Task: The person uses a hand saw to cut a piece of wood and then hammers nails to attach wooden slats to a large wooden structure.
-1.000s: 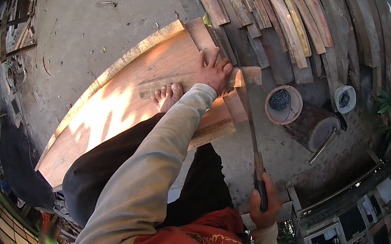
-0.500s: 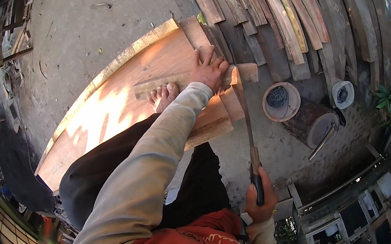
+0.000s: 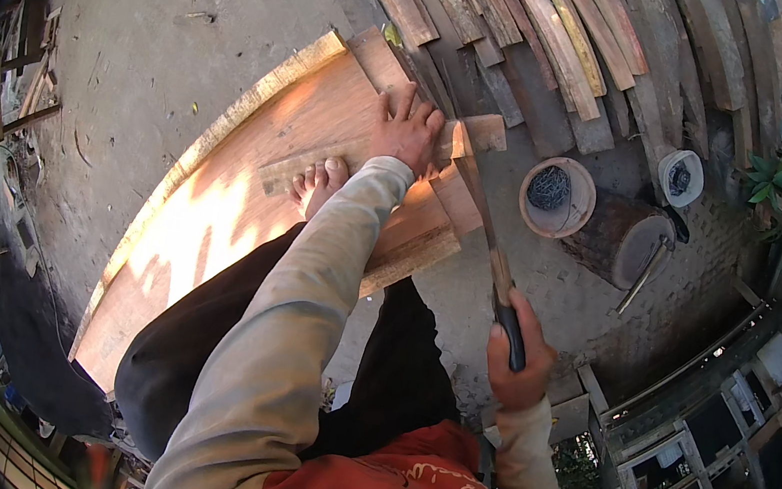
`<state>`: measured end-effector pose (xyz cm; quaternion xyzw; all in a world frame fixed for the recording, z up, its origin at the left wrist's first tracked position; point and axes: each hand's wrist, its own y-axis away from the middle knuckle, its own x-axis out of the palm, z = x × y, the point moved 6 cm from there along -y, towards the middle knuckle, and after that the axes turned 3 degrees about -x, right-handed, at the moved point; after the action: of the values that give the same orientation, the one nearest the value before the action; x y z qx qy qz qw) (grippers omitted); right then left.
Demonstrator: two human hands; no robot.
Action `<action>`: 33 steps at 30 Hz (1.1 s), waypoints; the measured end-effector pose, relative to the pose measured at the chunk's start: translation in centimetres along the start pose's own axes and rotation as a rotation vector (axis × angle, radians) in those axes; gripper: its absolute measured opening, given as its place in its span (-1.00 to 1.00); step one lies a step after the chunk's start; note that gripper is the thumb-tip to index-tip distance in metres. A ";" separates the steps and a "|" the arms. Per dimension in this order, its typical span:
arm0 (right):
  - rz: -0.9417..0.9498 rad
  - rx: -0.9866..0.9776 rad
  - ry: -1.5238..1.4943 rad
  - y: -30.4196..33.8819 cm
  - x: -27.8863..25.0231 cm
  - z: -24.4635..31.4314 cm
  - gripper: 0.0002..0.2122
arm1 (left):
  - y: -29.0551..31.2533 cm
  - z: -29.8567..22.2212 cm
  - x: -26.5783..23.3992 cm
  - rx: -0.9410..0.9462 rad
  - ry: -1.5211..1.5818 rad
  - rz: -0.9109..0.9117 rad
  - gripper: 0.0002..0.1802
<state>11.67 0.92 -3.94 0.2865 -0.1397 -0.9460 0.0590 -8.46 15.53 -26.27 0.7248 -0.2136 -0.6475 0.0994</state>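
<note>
My right hand (image 3: pixel 522 355) is closed round the dark handle of a hand saw (image 3: pixel 484 206). The saw's blade runs away from me to a narrow wooden strip (image 3: pixel 484 133), meeting it just right of my left hand. My left hand (image 3: pixel 408 132) lies on that strip, fingers apart, pressing down on it. Below the strip is a wide wooden panel (image 3: pixel 270 137) with a raised, curved batten along its far left edge. My bare foot (image 3: pixel 322 180) rests on the strip's left part. Sunlight falls on the panel's middle.
Several long planks (image 3: pixel 545 25) lie at the back right. Beside a cut log (image 3: pixel 629 242) is a round pot (image 3: pixel 577 183) of nails; a small white container (image 3: pixel 681 177) stands behind. A hammer (image 3: pixel 646 273) leans against the log. A wooden frame (image 3: pixel 697 462) stands at lower right.
My right hand has pushed the saw's handle forward, away from me and slightly left. My left hand and foot keep their places on the strip. The whole view has shifted slightly.
</note>
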 end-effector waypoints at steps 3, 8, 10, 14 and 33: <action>-0.127 -0.159 -0.051 -5.9 4.2 -4.8 -0.58 | 0.8 -1.7 1.7 0.024 0.066 -0.011 -0.15; -0.133 -0.159 -0.135 -3.6 9.1 -4.2 -0.57 | 3.2 2.9 2.6 -0.007 -0.023 -0.157 -0.15; -0.129 -0.127 -0.159 -1.9 8.2 -6.1 -0.56 | 3.6 1.1 2.8 0.003 0.028 -0.006 -0.18; -0.171 -0.301 -0.079 2.3 5.0 -9.2 -0.54 | 4.9 -1.8 -0.4 0.018 0.191 -0.019 -0.23; -0.037 -0.113 0.055 13.0 -0.7 2.6 -0.57 | 3.7 5.1 -3.1 -0.110 0.394 0.322 -0.13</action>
<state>11.21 -10.69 2.40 0.3110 -0.0791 -0.9451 0.0615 -14.40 14.28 -22.67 0.7870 -0.2673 -0.4804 0.2800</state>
